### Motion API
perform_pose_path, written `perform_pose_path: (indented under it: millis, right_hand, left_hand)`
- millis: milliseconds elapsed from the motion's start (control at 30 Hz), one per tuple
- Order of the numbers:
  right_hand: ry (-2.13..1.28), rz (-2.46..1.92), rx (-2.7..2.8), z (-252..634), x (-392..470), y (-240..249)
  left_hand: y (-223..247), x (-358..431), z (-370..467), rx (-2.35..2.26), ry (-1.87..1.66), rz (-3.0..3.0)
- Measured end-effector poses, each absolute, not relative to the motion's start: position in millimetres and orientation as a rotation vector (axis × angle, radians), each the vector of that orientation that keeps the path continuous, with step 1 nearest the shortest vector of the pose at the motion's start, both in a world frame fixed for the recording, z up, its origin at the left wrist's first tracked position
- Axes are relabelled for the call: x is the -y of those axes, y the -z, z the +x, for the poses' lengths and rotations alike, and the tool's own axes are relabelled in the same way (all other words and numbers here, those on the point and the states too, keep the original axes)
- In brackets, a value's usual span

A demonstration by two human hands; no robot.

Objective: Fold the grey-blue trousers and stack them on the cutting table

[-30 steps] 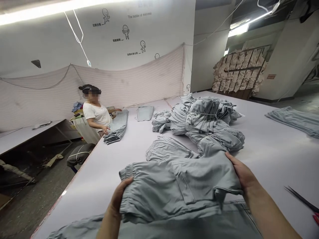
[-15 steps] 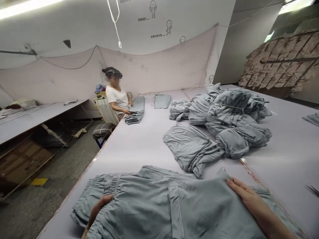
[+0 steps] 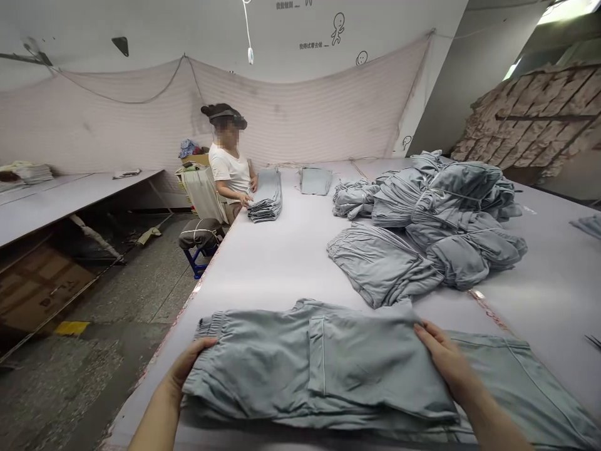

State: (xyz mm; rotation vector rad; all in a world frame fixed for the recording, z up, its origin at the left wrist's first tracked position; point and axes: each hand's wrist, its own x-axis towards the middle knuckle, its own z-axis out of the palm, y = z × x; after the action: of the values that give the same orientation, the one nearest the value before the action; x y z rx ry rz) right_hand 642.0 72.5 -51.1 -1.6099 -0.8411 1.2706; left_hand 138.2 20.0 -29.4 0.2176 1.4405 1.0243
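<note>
Grey-blue trousers with an elastic waistband and a piped pocket strip lie folded in front of me, stacked on more of the same cloth. My left hand grips the waistband end, thumb on top and the other fingers hidden beneath. At the opposite end, my right hand pinches the folded edge, fingertips on the upper side. Flat trouser legs of the same colour stretch out to the right, under my right forearm.
Bundles of tied grey-blue garments are heaped on the white table. A co-worker sits at the far left edge beside a folded pile. Scissor-like dark points show at right. A blue stool stands left.
Both hands have drawn the trousers into a flatter layer on the stack. My left hand now shows more fully at the waistband. The camera view has shifted slightly.
</note>
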Motion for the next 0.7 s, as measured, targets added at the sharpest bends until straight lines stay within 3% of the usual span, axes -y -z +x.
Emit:
perform_pose_path:
  millis: [133,267,700]
  right_hand:
    - [-1.013,-1.815,0.952,638.6,-81.6,123.0]
    - [-0.879,-1.934,0.988,643.4,-79.9,169.7]
    - [-0.791,-2.25,1.171,633.5,-86.4,188.5]
  left_hand:
    - [68.4,-26.8,107.9,-1.586,-0.93,0.311]
    - [72.3,-25.4,85.2,-1.527,-0.959,0.371]
    - [90.7,-35.6,46.1,-1.655,-0.748,0.635]
